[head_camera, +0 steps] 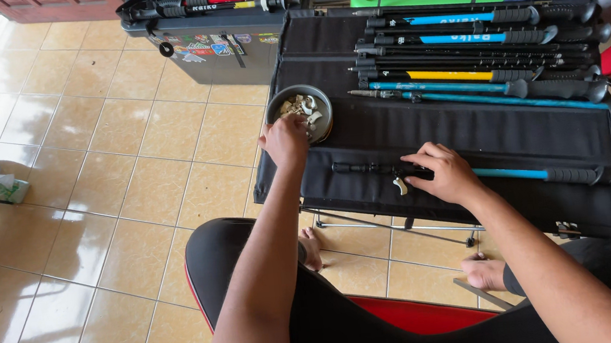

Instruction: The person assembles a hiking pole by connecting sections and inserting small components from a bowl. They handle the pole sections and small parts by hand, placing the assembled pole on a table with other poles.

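Mid-fitting: left hand [285,140] pinching among small white parts in bowl [300,111]; right hand [448,174] clamped on trekking pole [518,174] lying on black worktop [362,131]. Next likely needs part brought to pole's clamp.

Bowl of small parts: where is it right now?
Head view, left of centre: the round bowl sits on the black table's left end, under the left hand, beside the stacked trekking poles.
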